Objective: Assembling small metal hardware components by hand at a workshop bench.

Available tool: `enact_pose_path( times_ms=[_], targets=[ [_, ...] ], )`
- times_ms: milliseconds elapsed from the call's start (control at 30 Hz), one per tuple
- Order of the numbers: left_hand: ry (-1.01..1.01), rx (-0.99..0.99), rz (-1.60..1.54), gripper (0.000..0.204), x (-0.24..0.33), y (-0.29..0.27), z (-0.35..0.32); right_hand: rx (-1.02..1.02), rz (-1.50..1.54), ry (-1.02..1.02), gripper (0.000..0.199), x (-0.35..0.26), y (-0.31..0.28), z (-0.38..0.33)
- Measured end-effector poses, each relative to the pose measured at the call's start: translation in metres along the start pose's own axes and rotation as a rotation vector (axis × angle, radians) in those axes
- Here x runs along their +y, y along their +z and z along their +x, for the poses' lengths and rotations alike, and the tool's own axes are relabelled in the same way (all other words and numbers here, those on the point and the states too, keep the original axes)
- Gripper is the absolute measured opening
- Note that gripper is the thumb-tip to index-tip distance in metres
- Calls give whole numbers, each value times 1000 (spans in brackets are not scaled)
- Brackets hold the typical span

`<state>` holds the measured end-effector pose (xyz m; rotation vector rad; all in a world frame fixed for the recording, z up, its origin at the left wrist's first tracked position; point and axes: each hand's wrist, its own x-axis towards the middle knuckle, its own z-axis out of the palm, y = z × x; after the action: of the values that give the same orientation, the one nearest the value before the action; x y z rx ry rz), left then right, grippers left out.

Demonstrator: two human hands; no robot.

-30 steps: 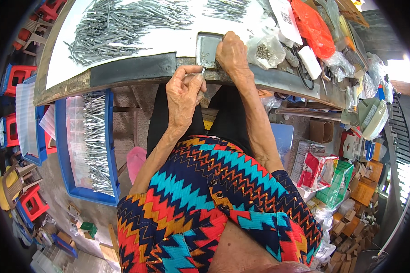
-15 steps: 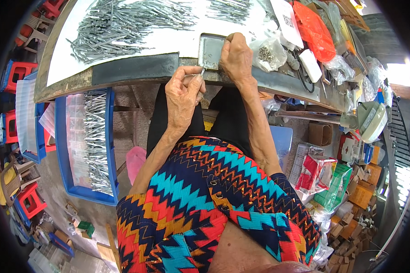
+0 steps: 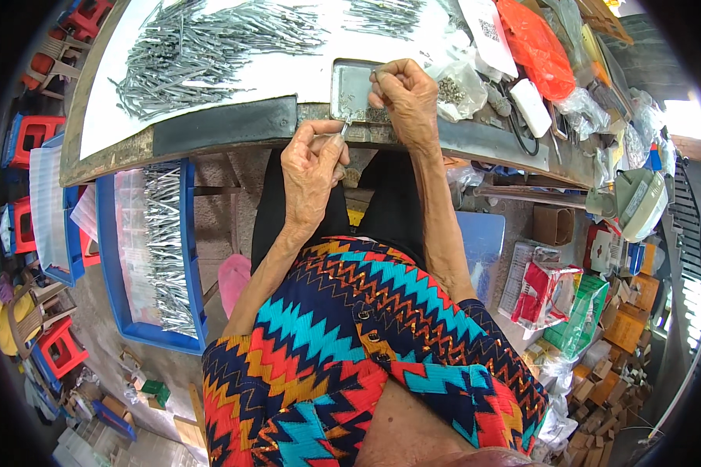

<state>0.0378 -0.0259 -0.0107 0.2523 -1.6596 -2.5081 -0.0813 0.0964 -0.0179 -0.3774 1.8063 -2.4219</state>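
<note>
My left hand (image 3: pixel 311 165) is closed at the table's front edge, pinching a thin silvery metal piece (image 3: pixel 344 128) that points up between thumb and forefinger. A shallow grey metal tray (image 3: pixel 337 84) lies just beyond it, with tiny parts scattered near its front side. Over the tray's right side is my right hand (image 3: pixel 411 107), thumb and forefinger pressed together; anything between them is too small to make out. A large heap of thin grey metal strips (image 3: pixel 187 58) covers the white sheet on the table, and a smaller heap (image 3: pixel 383 15) lies farther back.
Right of the tray sit a clear bag of small parts (image 3: pixel 453 89), a white box-shaped thing (image 3: pixel 533 107) and a red plastic bag (image 3: pixel 533 50). Below the table at left is a blue crate (image 3: pixel 121 296) holding metal strips. Cartons (image 3: pixel 625 327) and a green basket (image 3: pixel 580 315) stand at lower right.
My right hand has lifted slightly off the tray's middle and shifted right, its fingertips now pointing left. The left hand keeps its pinch on the metal piece, nearly in place. The view has shifted a little.
</note>
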Motion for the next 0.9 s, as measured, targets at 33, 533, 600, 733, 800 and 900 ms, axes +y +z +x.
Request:
enact_pose_path(
  times_ms=[33, 533, 600, 733, 800, 900],
  targets=[
    [-10, 0, 7, 11, 0, 1, 0, -37, 158, 23, 4, 1, -2, 0],
    [-49, -23, 25, 10, -2, 3, -1, -233, 409, -163, 37, -3, -5, -6],
    [-48, -26, 14, 10, -2, 3, -1, -223, 394, -163, 37, -6, -4, -8],
    [-52, -25, 21, 10, -3, 3, -1, -216, 381, -163, 39, -7, -4, -10],
    [-52, -27, 18, 10, -3, 2, -1, -224, 370, -165, 39, -6, -4, -9],
    [-63, -26, 22, 10, -3, 1, -2, -211, 337, -158, 34, -8, -2, -10]
  ],
)
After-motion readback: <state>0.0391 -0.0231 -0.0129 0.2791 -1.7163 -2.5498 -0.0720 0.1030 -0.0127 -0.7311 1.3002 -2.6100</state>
